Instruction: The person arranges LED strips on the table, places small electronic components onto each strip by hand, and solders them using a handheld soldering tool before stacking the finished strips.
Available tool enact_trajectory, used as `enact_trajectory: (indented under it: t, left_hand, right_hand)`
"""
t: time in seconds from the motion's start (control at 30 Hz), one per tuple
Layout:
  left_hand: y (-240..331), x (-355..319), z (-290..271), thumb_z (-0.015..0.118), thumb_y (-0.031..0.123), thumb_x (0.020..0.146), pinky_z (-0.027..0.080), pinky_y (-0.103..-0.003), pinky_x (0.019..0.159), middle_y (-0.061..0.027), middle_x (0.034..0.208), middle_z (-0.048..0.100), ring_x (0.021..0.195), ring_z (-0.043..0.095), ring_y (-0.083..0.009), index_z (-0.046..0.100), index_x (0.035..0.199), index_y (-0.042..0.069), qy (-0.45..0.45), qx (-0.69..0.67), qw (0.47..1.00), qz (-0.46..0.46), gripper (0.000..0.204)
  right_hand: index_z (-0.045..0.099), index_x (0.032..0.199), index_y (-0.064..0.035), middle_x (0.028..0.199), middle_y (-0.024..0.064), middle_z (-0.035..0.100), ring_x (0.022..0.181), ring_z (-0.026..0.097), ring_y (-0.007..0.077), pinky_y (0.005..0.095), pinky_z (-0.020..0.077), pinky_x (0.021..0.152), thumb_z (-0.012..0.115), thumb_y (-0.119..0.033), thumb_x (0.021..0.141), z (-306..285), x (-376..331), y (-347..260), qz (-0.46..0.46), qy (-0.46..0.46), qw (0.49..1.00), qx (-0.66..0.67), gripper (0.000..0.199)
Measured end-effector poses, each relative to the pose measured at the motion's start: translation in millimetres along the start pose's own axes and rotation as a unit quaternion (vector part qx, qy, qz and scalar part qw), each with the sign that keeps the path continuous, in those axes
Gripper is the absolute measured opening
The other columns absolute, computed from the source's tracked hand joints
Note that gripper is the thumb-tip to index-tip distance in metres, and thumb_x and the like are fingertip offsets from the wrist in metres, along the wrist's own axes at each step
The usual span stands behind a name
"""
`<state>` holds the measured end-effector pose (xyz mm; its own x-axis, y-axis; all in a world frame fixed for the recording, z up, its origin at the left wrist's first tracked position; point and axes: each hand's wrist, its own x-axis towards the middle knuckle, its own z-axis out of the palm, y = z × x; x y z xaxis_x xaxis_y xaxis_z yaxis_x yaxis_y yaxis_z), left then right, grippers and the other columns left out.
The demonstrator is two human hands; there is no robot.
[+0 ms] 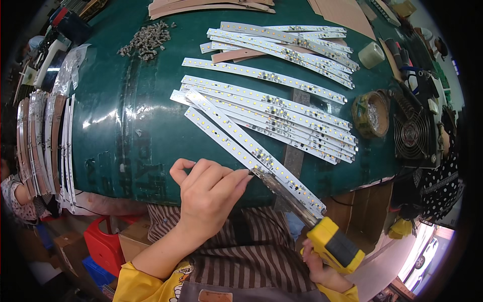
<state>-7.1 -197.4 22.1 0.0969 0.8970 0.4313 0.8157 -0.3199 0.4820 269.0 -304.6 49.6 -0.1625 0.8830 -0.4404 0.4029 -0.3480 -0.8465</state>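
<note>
Left hand (206, 199) is pinched together beside a light strip (216, 132) on the green tabletop (131, 136); right hand (314, 260) clamps a soldering gun (336, 245) — beyond them, more strips (236, 92) and a fan (411, 132); leftward, a red stool (103, 246).

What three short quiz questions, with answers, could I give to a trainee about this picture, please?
1. True or false: the right hand holds the yellow-and-black tool.

2. Choose one. Which thing is just to the left of the black fan in the picture?
A. a red chair
B. a round brown roll
C. a pile of small parts

3. Short answer: which end of the tool is nearer to the left hand?

Key: 1. True. 2. B. 3. The metal end.
</note>
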Motion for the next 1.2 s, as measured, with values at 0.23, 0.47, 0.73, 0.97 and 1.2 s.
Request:
enact_trajectory:
  t: [0.23, 0.47, 0.73, 0.97, 1.2]
  left_hand:
    - [-1.0, -2.1, 0.5, 0.079, 0.009, 0.070, 0.029, -0.039, 0.078, 0.0057, 0.072, 0.059, 0.070, 0.055, -0.0136, 0.068, 0.087, 0.012, 0.008, -0.003, 1.000, -0.001, 0.021]
    - [1.2, -1.5, 0.0, 0.082, 0.009, 0.067, 0.030, -0.037, 0.077, 0.0063, 0.072, 0.061, 0.069, 0.056, -0.0127, 0.071, 0.084, 0.014, 0.010, -0.003, 1.000, -0.021, 0.020]
    - [-2.9, -3.8, 2.1, 0.080, 0.009, 0.069, 0.030, -0.037, 0.077, 0.0056, 0.073, 0.060, 0.070, 0.055, -0.0134, 0.071, 0.086, 0.013, 0.003, -0.025, 0.999, -0.024, 0.020]
    - [-3.7, -2.2, -0.1, 0.079, 0.010, 0.070, 0.029, -0.038, 0.076, 0.0059, 0.075, 0.060, 0.071, 0.055, -0.0135, 0.070, 0.087, 0.014, 0.008, -0.044, 0.999, -0.028, 0.020]
    - [-0.9, -1.8, -2.8, 0.079, 0.012, 0.072, 0.028, -0.038, 0.078, 0.0064, 0.075, 0.060, 0.073, 0.056, -0.0124, 0.069, 0.086, 0.014, 0.001, -0.049, 0.998, -0.039, 0.017]
  right_hand:
    - [0.048, 0.132, -0.0031, 0.078, 0.0021, 0.053, 0.070, 0.051, 0.0114, 0.0251, 0.0425, 0.069, 0.053, -0.036, 0.098, -3.2, -4.6, 20.5, 0.028, -0.030, 0.999, 0.009, 0.047]
    - [0.052, 0.115, -0.0015, 0.080, 0.0026, 0.053, 0.075, 0.053, 0.0117, 0.0257, 0.0447, 0.072, 0.054, -0.022, 0.097, 2.6, -3.6, 19.3, 0.016, -0.010, 0.999, 0.045, 0.028]
    - [0.052, 0.111, -0.0005, 0.086, 0.0093, 0.058, 0.066, 0.056, 0.0147, 0.0281, 0.0463, 0.064, 0.052, -0.032, 0.098, 0.0, 3.2, 6.7, -0.077, 0.014, 0.996, 0.043, 0.034]
    - [0.044, 0.125, -0.0024, 0.102, 0.0086, 0.057, 0.082, 0.056, 0.0122, 0.0245, 0.0456, 0.076, 0.069, -0.016, 0.088, 1.1, 8.7, 4.1, -0.164, 0.185, 0.951, -0.183, 0.047]
    - [0.050, 0.117, 0.0020, 0.107, 0.0075, 0.054, 0.096, 0.053, 0.0134, 0.0239, 0.0434, 0.084, 0.070, 0.007, 0.079, 9.8, 33.3, 12.1, -0.122, 0.243, 0.956, -0.112, 0.044]
